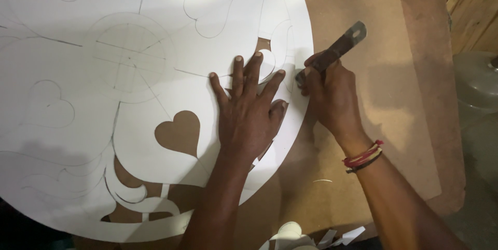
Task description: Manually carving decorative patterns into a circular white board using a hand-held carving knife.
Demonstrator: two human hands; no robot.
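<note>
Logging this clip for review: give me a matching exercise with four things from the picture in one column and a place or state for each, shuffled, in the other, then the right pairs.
Things:
1. left hand
2. right hand
3. heart-shaped hole
4. thread bracelets

Places or states:
A. cut right through the white round sheet, brown board showing through
B. wrapped around the right wrist
C. spread flat, pressing the sheet down
D. closed around a cutting knife at the sheet's right edge

Pairs: 1-C, 2-D, 3-A, 4-B
</note>
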